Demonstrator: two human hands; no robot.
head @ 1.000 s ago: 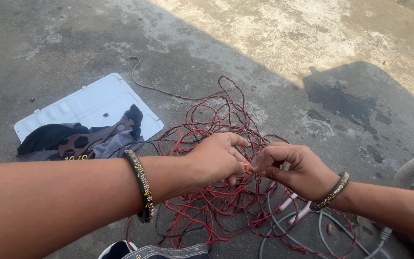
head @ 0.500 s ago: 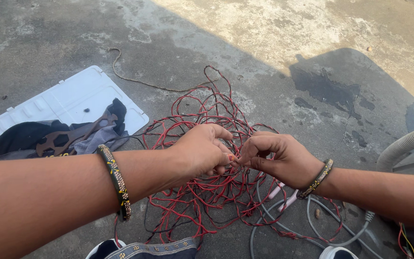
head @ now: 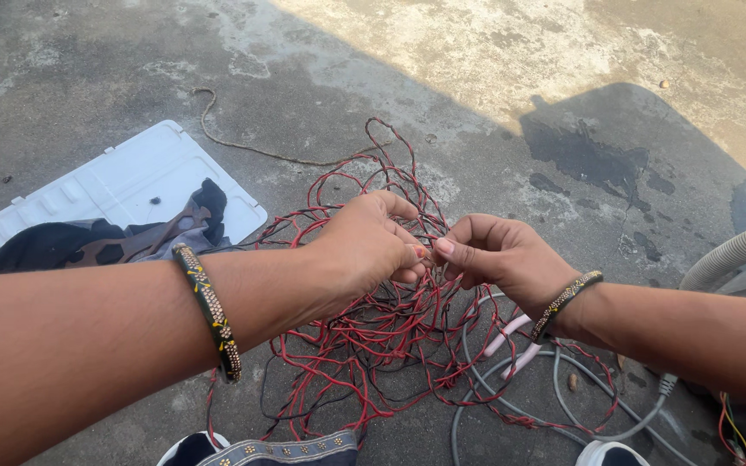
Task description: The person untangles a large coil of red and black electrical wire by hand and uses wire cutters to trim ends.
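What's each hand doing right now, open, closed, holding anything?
Left hand: closed, fingertips pinching a strand of the red wire tangle.
Right hand: closed, pinching the same wire where the two hands meet.

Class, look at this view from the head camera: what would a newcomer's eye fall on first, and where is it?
The eye goes first to the tangled heap of thin red and black wire on the grey concrete floor in the middle. Above it the left hand and right hand meet, pinching strands, each wrist wearing a beaded bangle. To the left lies a white plastic panel with dark cloth on it.
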